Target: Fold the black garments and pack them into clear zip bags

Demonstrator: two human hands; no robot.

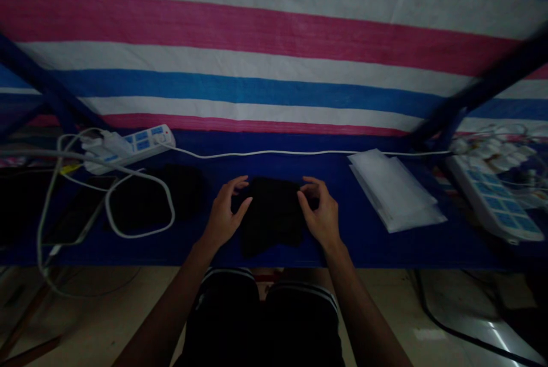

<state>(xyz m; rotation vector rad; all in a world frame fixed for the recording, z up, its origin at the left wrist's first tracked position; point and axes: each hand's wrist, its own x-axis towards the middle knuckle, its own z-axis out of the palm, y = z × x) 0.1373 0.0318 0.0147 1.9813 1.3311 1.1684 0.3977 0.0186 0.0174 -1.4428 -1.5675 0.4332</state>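
A piece of black cloth (272, 216), apparently folded, lies on the blue table (325, 156) in front of me. My left hand (228, 210) is at its left side, fingers curved and thumb apart, the thumb tip by the cloth's edge. On the opposite side is my right hand (321, 210), its fingers and thumb curled loosely with a gap between them, tips close to the right edge. Whether the fingertips touch the cloth is hard to tell in the dim light. Neither hand grips anything visible.
Left, a white power strip (141, 141), a looped white cable (171, 207), a phone (81, 216) and another dark cloth (184, 187). Right, translucent plastic bags (391, 190) and a second power strip (499, 201) with chargers. A white cord (265, 153) runs along the back before a striped sheet (265, 30).
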